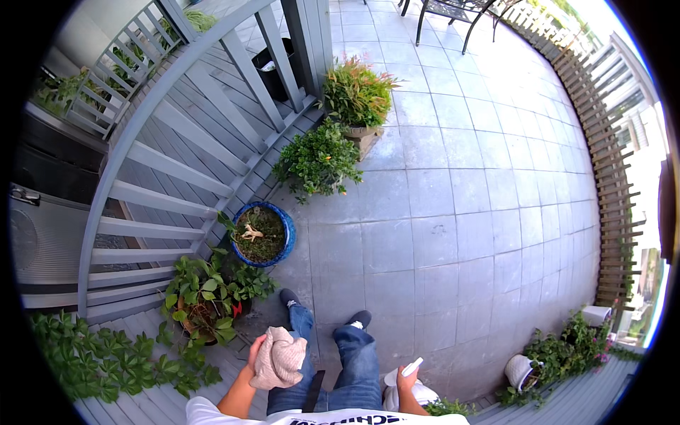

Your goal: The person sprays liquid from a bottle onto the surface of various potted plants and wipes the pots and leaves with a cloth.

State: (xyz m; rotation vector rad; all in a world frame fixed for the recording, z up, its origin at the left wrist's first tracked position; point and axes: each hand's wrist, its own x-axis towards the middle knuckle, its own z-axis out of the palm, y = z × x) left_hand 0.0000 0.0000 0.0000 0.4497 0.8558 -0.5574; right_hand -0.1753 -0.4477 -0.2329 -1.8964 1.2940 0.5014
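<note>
My left hand (256, 352) is closed on a bunched beige cloth (279, 360), held in front of my left thigh. Most of its fingers are hidden behind the folds. Down by my right hip, my right hand (406, 381) is wrapped round a white object with a narrow, spout-like top (411, 366). More white shows below and beside that hand, and I cannot tell whether it belongs to the same object. My jeans and dark shoes are visible between the hands, with a dark strap hanging down the middle.
Grey tiles (425, 241) cover the floor. Left stands a curved grey railing (152, 159), with a blue pot (290, 237) and several leafy plants along it. A metal table (453, 10) is at the far side, a wooden fence (602, 163) right. A white pot (520, 372) sits lower right.
</note>
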